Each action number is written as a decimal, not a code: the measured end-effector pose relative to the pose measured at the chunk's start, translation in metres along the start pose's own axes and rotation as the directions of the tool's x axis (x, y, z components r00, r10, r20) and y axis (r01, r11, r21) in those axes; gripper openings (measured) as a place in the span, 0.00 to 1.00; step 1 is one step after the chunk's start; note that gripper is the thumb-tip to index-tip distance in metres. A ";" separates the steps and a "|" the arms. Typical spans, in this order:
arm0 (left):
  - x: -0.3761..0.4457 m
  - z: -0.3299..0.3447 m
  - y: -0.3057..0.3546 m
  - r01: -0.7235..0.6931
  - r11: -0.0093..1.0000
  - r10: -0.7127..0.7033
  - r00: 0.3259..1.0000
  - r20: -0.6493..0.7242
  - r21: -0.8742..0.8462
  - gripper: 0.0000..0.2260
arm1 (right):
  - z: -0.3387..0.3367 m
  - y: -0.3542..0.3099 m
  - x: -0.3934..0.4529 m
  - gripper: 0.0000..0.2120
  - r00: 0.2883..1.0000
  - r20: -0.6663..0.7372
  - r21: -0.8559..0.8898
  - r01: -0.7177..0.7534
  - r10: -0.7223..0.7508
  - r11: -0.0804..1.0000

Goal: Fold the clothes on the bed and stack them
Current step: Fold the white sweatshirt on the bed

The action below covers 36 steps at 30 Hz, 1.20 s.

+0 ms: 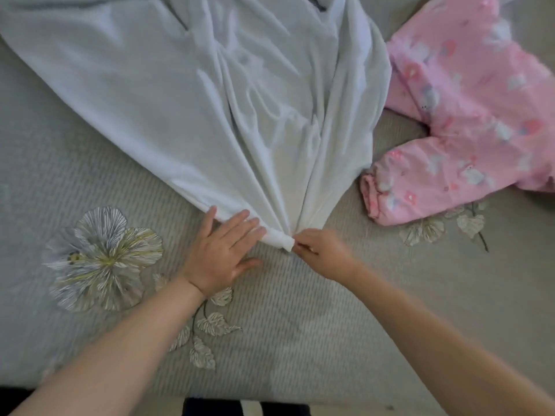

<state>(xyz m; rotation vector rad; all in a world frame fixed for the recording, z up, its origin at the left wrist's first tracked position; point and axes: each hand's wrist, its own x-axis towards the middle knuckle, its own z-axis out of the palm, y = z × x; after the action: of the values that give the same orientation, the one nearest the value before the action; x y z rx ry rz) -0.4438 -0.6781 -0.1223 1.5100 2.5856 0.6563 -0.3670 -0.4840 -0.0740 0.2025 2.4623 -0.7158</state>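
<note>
white, thin cloth garment [195,94] lies spread on the grey patterned bed [300,310], its near end bunched. right hand [322,253] pinches that gathered tip, likely to pull it taut; left hand [220,250] presses flat, fingers straight, smoothing. pink printed trousers [468,115] wait at right.

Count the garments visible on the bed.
2. A white garment is spread across the centre, with both hands at its near edge; a pink printed garment lies to its right. More may lie out of frame.
</note>
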 end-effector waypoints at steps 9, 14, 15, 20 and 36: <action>-0.087 -0.033 0.047 0.727 0.671 -0.658 0.675 0.334 -0.145 0.11 | 0.020 0.059 -0.058 0.30 0.978 -0.206 -0.263 -0.096 0.041 0.960; -0.087 -0.030 0.046 0.762 0.647 -0.728 0.618 0.296 -0.001 0.14 | 0.004 0.103 -0.014 0.30 0.973 -0.227 -0.448 -0.076 -0.031 0.891; -0.087 -0.030 0.047 0.765 0.643 -0.733 0.628 0.260 -0.033 0.13 | 0.001 0.106 -0.006 0.26 0.972 -0.220 -0.450 -0.024 -0.085 0.893; -0.092 -0.039 0.063 0.769 0.616 -0.766 0.636 0.099 -0.172 0.10 | -0.011 0.100 0.009 0.16 0.947 -0.204 -0.392 0.154 -0.249 0.907; 0.023 -0.267 0.184 0.446 0.891 -0.271 0.667 -0.694 0.081 0.14 | -0.204 -0.055 -0.163 0.10 0.289 -0.921 -0.176 0.289 -0.261 0.941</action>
<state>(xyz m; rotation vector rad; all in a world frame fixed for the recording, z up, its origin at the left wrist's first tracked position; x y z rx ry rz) -0.3791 -0.6674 0.1963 0.8013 3.4893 1.0007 -0.3440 -0.4201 0.1838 0.2419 3.7221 -0.9461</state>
